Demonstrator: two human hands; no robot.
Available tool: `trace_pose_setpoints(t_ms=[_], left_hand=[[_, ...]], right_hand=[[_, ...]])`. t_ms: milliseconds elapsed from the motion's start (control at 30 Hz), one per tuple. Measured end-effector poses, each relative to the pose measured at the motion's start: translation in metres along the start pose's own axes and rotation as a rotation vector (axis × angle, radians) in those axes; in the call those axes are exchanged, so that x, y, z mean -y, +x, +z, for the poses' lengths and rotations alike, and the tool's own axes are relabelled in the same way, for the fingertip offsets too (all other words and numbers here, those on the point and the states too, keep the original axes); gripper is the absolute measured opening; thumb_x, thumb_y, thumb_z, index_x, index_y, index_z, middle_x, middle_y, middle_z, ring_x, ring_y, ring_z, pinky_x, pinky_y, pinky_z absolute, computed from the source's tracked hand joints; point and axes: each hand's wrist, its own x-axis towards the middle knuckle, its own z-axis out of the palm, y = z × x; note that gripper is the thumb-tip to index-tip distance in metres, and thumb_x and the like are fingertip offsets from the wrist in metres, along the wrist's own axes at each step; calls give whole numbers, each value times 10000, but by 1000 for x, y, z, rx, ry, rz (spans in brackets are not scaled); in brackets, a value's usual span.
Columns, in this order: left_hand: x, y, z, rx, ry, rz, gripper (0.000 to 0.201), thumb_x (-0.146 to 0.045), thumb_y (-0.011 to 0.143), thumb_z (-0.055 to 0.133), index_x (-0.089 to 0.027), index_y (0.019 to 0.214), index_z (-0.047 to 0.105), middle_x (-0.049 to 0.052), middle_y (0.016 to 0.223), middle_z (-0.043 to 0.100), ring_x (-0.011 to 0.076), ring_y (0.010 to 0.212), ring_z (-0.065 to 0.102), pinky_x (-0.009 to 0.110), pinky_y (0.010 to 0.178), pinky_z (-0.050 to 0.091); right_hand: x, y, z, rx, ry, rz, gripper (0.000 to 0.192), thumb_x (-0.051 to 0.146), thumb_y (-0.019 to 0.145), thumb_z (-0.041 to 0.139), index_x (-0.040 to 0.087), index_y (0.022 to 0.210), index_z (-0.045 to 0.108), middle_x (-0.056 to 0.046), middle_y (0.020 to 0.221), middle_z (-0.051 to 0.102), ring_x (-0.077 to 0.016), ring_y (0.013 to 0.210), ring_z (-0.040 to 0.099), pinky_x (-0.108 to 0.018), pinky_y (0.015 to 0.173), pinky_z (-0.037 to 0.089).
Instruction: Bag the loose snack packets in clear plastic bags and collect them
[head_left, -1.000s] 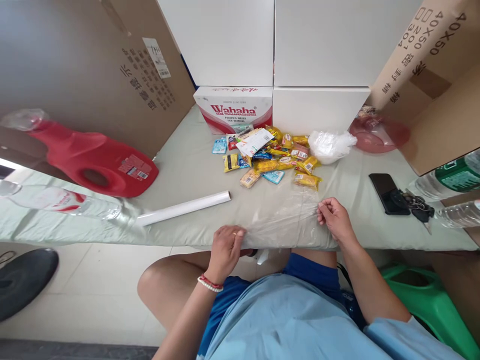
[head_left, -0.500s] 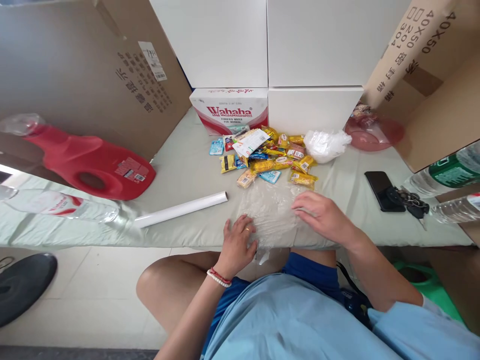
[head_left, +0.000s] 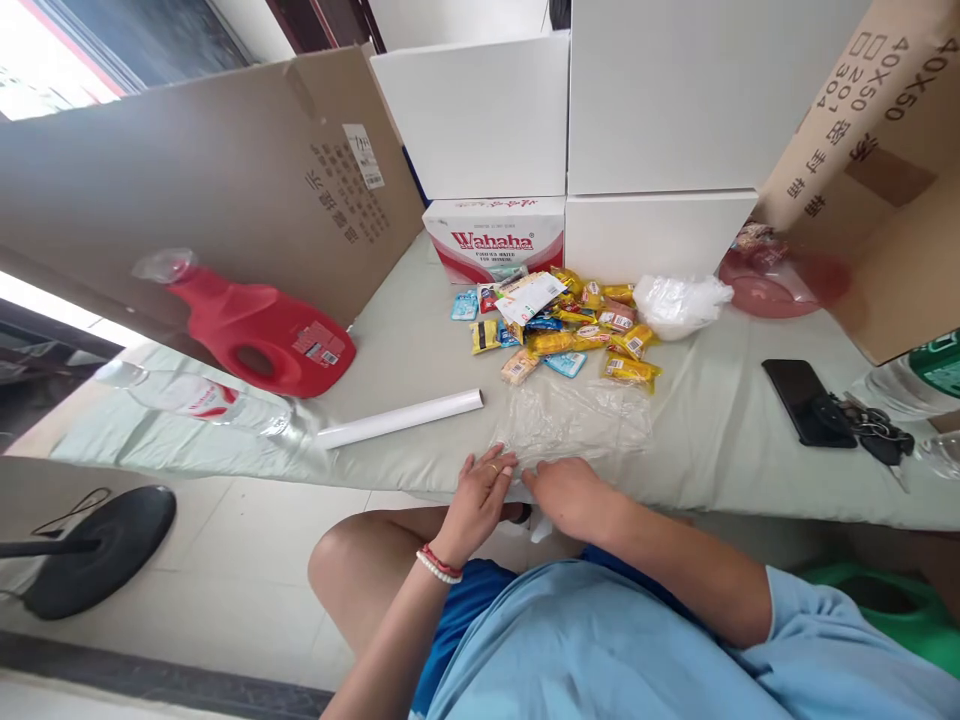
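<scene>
A clear plastic bag (head_left: 577, 415) lies flattened and wrinkled on the cloth-covered table, its near end hanging over the front edge. My left hand (head_left: 480, 497) rests on the bag's near left corner with fingers stretched out. Beside it, my right hand (head_left: 574, 497) is closed, thumb and fingertips pinching the near edge of the bag. Just beyond the bag is a pile of small wrapped snacks (head_left: 551, 342), mostly yellow, with a white printed packet (head_left: 531, 298) on top. A bunched white plastic bag (head_left: 679, 305) sits right of the pile.
To the left lie a white tube (head_left: 405, 418), a clear water bottle (head_left: 202, 398) and a red jug (head_left: 262, 335). At right are a black phone (head_left: 806, 402), keys (head_left: 881, 435) and a red bowl (head_left: 772, 285). A Wahaba carton (head_left: 495, 240), white boxes (head_left: 660, 235) and cardboard (head_left: 225, 190) stand behind.
My right hand has moved left and toward me, from the bag's right side to its near edge beside my left hand. The view has shifted left and up.
</scene>
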Motion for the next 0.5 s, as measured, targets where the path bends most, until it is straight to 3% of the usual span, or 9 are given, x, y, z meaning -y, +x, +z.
trace_pose_setpoints(t_ms=[167, 233, 333, 400, 500], left_hand=[[6, 13, -20, -14, -96, 52, 432, -472, 1036, 412, -251, 1007, 783, 69, 1391, 695, 279, 1498, 445, 550, 1238, 350], [0, 21, -31, -120, 23, 42, 405, -437, 1017, 455, -226, 942, 793, 100, 1352, 711, 318, 1425, 506, 558, 1175, 425], [-26, 32, -40, -272, 335, 61, 275, -318, 969, 539, -206, 941, 789, 124, 1304, 720, 360, 1228, 587, 599, 1069, 475], [-50, 38, -34, -227, 476, 184, 244, -217, 956, 529, -213, 921, 771, 101, 1320, 707, 335, 1151, 597, 558, 1017, 500], [-76, 50, -11, -45, 549, 380, 278, -126, 941, 483, -215, 863, 734, 105, 1200, 730, 303, 1101, 608, 496, 964, 523]], right_hand=[[8, -5, 26, -19, 44, 3, 553, 154, 1012, 437, 193, 1564, 420, -166, 1073, 728, -277, 893, 757, -351, 723, 566], [11, -6, 28, 1, 38, 19, 592, 157, 1007, 447, 236, 1590, 385, -155, 1086, 724, -272, 881, 757, -344, 711, 562], [15, -5, 31, 31, -13, 26, 580, 139, 992, 460, 245, 1562, 433, -160, 1114, 720, -279, 891, 756, -348, 699, 565], [17, -3, 35, 20, -35, 10, 485, 127, 997, 442, 213, 1463, 545, -166, 1103, 726, -283, 923, 751, -351, 714, 567], [18, 1, 44, -2, 1, -12, 347, 108, 1003, 417, 138, 1218, 688, -178, 1055, 748, -285, 978, 743, -345, 762, 567]])
